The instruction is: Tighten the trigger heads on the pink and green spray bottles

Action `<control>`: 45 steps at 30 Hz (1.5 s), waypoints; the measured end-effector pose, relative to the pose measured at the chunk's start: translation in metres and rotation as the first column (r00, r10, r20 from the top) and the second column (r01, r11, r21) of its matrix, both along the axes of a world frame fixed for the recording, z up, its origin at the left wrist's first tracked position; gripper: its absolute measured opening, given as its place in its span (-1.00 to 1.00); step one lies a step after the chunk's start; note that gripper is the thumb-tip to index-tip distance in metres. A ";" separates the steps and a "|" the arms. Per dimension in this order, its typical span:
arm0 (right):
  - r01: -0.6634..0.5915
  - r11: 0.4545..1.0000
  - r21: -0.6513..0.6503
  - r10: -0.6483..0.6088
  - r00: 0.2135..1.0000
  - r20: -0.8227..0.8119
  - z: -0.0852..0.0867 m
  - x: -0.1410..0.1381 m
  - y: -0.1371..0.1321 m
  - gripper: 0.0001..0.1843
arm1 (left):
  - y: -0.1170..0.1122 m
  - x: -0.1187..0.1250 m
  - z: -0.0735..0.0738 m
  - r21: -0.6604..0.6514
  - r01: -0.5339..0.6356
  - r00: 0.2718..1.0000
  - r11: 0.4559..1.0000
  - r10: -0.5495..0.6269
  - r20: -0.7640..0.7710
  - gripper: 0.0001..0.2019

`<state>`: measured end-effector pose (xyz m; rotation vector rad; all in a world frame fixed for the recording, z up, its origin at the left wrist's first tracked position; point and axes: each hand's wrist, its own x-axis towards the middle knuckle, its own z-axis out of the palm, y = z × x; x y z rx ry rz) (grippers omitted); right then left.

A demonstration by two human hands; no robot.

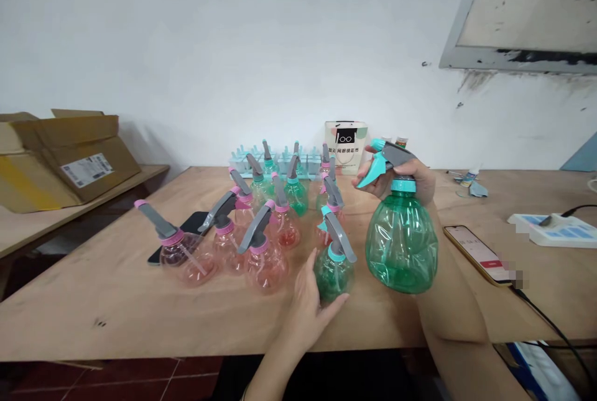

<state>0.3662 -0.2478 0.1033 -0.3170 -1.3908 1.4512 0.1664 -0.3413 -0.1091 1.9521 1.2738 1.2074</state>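
Note:
My right hand (417,180) grips a green spray bottle (402,245) by its grey and turquoise spray head, holding it up off the table. The bottle is clear green plastic with a turquoise collar. Lower and to the left, my left hand (310,298) curls around the body of a smaller-looking green spray bottle (334,273) standing on the table, its grey handle tilted right. Left of that hand stand several pink spray bottles, the nearest pink spray bottle (267,267) among them. Behind them is another green spray bottle (296,197).
A black phone (191,227) lies behind the leftmost pink bottle. Turquoise racks (305,161) and a printed paper bag (345,146) stand by the wall. On the right are a lit phone (480,255) with a cable and a white power strip (550,227). A cardboard box (69,158) sits far left.

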 end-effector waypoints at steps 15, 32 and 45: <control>0.167 0.979 0.115 -0.181 0.976 0.120 -0.002 0.009 0.008 -0.55 | -0.001 -0.001 0.002 -0.010 -0.008 1.000 1.000 0.008 -0.031 -0.14; 0.169 0.962 0.216 -0.212 0.957 0.197 -0.004 0.017 0.011 -0.60 | -0.002 0.000 0.000 -0.029 -0.007 1.000 1.000 0.007 -0.021 -0.12; 0.211 0.952 0.220 -0.249 0.954 0.164 -0.005 0.019 0.012 -0.69 | -0.004 -0.001 0.004 -0.053 0.005 1.000 0.999 -0.005 0.000 -0.12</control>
